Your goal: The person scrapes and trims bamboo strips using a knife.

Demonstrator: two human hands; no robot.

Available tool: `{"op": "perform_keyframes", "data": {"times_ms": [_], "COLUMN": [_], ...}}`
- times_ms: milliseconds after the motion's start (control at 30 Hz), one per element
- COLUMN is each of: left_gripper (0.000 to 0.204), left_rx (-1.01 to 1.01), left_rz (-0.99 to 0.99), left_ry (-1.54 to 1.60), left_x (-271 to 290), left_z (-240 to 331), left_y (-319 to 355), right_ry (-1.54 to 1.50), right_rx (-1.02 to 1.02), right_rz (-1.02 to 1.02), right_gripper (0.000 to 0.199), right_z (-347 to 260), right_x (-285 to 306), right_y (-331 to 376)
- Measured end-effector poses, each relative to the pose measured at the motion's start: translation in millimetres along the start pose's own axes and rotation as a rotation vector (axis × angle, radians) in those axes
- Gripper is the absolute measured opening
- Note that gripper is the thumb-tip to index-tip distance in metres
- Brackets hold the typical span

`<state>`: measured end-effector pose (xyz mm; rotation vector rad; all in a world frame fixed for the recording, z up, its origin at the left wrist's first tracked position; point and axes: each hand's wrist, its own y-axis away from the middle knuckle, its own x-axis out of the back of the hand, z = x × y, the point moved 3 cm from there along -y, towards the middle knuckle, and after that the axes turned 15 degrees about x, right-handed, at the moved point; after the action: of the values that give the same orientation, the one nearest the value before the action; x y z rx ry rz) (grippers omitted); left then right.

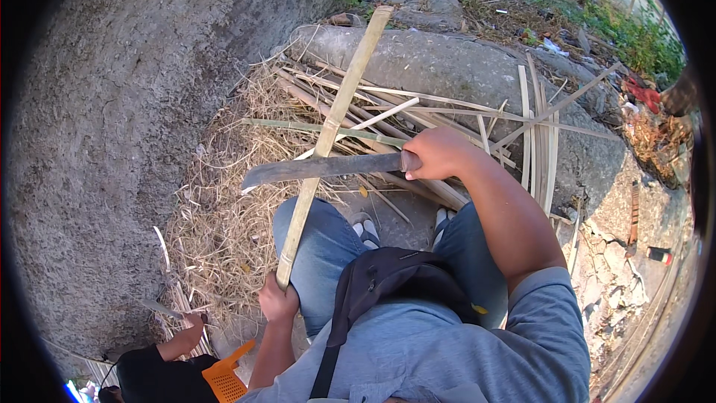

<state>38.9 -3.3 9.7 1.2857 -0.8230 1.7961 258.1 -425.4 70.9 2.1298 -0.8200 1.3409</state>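
Note:
My left hand (279,301) is closed round the lower end of a long bamboo strip (339,104), which slants up and away past my left knee. In my right hand (440,154) is the handle of a machete (321,169). Its dark, wide blade points left and crosses over the strip near the strip's middle; whether the edge touches the bamboo I cannot tell. Beyond the blade lies a heap of split bamboo pieces (298,91), one of them a green strip (287,125).
Curly bamboo shavings (216,201) cover the ground at left, beside a rough wall (97,142). A large stone slab (425,60) lies behind the heap. At lower left another person's hand (190,332) holds a blade, near an orange plastic thing (226,379). A sheathed-looking brown tool (634,213) lies at right.

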Motion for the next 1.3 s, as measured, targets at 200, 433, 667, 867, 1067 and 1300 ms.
{"op": "perform_keyframes", "data": {"times_ms": [200,433,667,867,1067,1300], "left_gripper": [0.022,0.022,0.026,0.028,0.029,0.028], "left_rx": [-0.01,0.023,0.04,0.015,0.013,0.036], "left_rz": [0.009,-0.034,0.008,0.021,-0.025,-0.032], "left_ry": [0.012,-0.039,-0.129,-0.124,-0.102,-0.135], "left_x": [-1,1,4,3,3,10], "left_z": [0,-4,-4,-6,-11,0], "left_y": [1,1,4,1,1,2], "right_ry": [-0.029,0.005,-0.148,-0.127,-0.03,-0.175], "right_rx": [-0.012,-0.058,-0.133,-0.126,0.054,-0.165], "right_rz": [0.029,-0.018,0.04,0.049,-0.044,0.074], "right_gripper": [0.036,0.034,0.035,0.035,0.035,0.036], "right_z": [7,-3,12,9,-15,18], "right_x": [1,7,1,-13,-19,-6], "right_y": [3,3,-3,-11,-22,-11]}}
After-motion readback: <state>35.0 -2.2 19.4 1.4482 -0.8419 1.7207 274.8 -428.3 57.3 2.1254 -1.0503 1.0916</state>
